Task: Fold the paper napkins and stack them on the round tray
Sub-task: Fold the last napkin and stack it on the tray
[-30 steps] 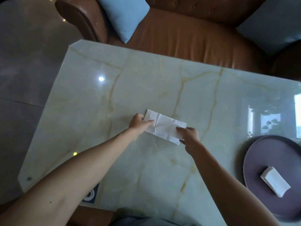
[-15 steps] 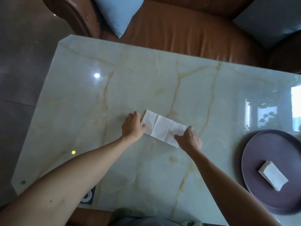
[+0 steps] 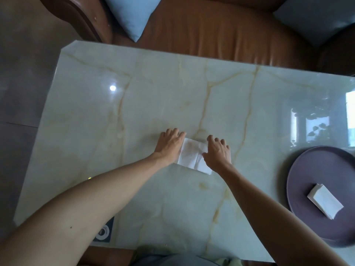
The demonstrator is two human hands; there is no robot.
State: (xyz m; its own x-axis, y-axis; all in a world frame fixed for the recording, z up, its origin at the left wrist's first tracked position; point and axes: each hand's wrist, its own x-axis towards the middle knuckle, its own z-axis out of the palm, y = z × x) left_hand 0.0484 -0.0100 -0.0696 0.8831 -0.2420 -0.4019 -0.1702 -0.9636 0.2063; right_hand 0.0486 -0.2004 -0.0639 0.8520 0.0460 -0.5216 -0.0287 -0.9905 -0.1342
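Note:
A white paper napkin (image 3: 192, 156) lies flat on the marble table (image 3: 134, 104), folded into a strip. My left hand (image 3: 170, 145) presses palm-down on its left end with fingers spread. My right hand (image 3: 218, 152) rests on its right end, fingers curled over the far edge and thumb on the paper. At the right edge sits the round dark purple tray (image 3: 315, 169), and on it lies one folded white napkin (image 3: 324, 201).
A brown leather sofa (image 3: 211, 29) with a light blue cushion (image 3: 130, 14) and a grey cushion (image 3: 317, 16) runs along the table's far side. A small dark sticker (image 3: 104, 230) sits at the table's near left edge. Grey floor lies to the left.
Both hands moved from pinching the napkin's ends to lying on top of it, and they are closer together. The visible strip of napkin between them is shorter.

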